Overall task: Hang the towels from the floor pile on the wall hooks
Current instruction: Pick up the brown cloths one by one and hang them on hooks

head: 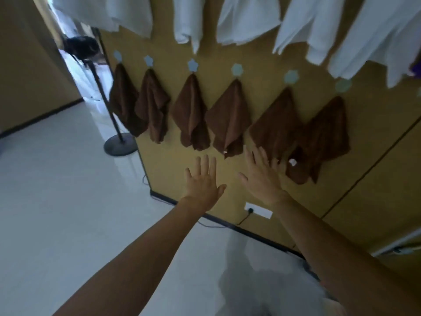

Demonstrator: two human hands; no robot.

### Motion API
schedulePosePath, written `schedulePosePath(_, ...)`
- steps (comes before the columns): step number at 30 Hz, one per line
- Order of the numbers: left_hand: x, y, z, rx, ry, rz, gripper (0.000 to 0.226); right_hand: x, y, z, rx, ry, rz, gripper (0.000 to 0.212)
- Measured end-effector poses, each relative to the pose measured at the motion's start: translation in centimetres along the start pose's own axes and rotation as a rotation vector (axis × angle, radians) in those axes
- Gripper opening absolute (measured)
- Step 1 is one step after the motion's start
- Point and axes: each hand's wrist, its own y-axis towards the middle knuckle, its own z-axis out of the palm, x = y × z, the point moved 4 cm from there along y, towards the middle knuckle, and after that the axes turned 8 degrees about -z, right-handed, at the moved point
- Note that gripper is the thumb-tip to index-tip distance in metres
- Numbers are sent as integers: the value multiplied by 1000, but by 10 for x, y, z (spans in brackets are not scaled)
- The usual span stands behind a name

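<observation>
Holding nothing, both hands are stretched out flat, with the fingers straight and spread. The left hand (pixel 204 181) is held up in front of the bare wall (pixel 376 133), below the row of towels. The right hand (pixel 262 176) is reached toward the bottom corner of the fifth brown towel (pixel 273 131); whether the cloth is touched cannot be told.

Six brown towels (pixel 229 117) are hung in a row, each from a pale flower-shaped hook (pixel 237 70). White towels (pixel 248 19) are hung higher up.

The floor pile is not plainly seen. A pale blurry shape (pixel 262 281) is seen low down, close to the person, and it cannot be told if that is cloth from the pile.

The step in hand is judged to be the gap between towels, since nothing is carried. Next, a fresh towel must be picked up from the floor (pixel 57 190), so a bend down is called for. A free hook must also be found, as none is seen in this brown row.
</observation>
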Motion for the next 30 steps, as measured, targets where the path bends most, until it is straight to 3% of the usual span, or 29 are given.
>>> schedulePosePath(16,404,-114,47,138,60,-637,79,429,109,95,257,163,-652,78)
schedulePosePath(24,595,-121,45,236,112,-960,81,636,200,127,278,229,-982,78)
schedulePosePath(30,699,-137,41,240,74,-1195,80,766,249,125,268,207,-1218,79)
